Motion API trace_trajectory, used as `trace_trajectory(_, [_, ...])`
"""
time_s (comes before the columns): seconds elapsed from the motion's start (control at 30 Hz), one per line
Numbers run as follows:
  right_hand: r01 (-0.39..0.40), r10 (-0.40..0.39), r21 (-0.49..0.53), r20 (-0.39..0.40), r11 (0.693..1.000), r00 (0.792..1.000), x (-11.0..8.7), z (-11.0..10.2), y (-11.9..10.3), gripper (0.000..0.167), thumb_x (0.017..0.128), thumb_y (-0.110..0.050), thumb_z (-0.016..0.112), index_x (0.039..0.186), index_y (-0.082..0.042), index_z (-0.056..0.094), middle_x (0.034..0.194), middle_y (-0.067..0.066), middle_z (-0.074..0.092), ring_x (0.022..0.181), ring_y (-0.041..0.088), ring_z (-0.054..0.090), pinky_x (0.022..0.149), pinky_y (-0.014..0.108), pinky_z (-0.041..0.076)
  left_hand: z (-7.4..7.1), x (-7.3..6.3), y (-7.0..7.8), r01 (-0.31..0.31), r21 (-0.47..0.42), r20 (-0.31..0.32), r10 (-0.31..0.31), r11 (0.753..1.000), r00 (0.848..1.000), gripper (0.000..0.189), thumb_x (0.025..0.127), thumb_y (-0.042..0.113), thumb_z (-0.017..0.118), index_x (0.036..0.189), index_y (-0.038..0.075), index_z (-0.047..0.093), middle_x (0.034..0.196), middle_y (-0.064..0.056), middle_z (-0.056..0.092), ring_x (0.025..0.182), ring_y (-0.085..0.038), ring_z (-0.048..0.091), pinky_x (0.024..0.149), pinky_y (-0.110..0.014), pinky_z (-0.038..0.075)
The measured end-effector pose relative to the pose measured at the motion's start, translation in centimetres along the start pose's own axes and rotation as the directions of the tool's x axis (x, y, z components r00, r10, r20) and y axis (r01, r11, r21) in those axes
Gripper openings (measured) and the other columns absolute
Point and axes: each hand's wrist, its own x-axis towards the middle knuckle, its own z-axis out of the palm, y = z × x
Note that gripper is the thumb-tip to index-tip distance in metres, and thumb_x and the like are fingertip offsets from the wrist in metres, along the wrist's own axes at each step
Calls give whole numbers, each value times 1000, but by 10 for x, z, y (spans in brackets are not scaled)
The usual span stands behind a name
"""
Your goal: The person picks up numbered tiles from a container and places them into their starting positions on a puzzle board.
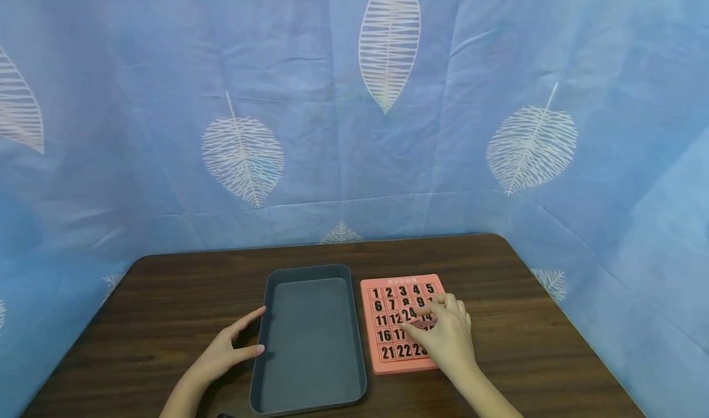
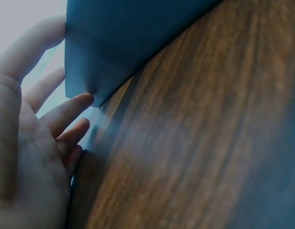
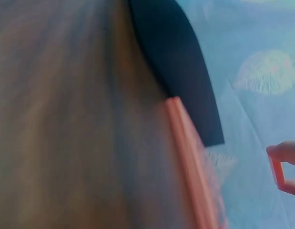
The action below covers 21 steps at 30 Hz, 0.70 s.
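Note:
A pink number puzzle board (image 1: 376, 359) with rows of numbered tiles lies on the table, to the right of a dark grey tray (image 1: 312, 344). Between thumb and forefinger, my right hand (image 1: 450, 335) pinches the pink number tile (image 1: 408, 314) marked 24. In the right wrist view this tile (image 3: 277, 172) shows edge-on, raised above the board (image 3: 188, 162). The hand hides part of the board's right side. My left hand (image 1: 221, 351) touches the tray's left side with thumb and fingertips, fingers extended; the left wrist view shows these fingers (image 2: 66, 114) against the tray's wall (image 2: 104, 52).
Both the tray and the board lie on a dark wooden table (image 1: 532, 319) with rounded far corners. A blue cloth (image 1: 327, 141) with white leaf prints hangs behind and beside it. A small black object (image 1: 224, 415) shows at the bottom edge of the head view.

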Motion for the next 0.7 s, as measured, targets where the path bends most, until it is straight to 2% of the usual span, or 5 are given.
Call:
trace_trajectory(0.27, [-83, 90, -93, 65, 992, 994, -18, -15, 25, 31, 66, -33, 88, 83, -13, 72, 103, 6, 50, 94, 28, 42, 83, 46, 29, 2, 1, -1, -3, 10, -9, 3, 1000, 1000, 69, 90, 19, 68, 150, 15, 35, 154, -17, 24, 138, -49, 12, 97, -76, 11])
trace_trajectory(0.7, [-165, 187, -170, 120, 972, 975, -34, -23, 43, 33, 69, -42, 84, 80, -13, 71, 102, 7, 50, 95, 30, 41, 79, 48, 32, 3, 1, -1, -11, 27, -23, 12, 1000, 1000, 68, 90, 18, 68, 149, 15, 36, 153, -16, 26, 138, -49, 14, 97, -76, 12])
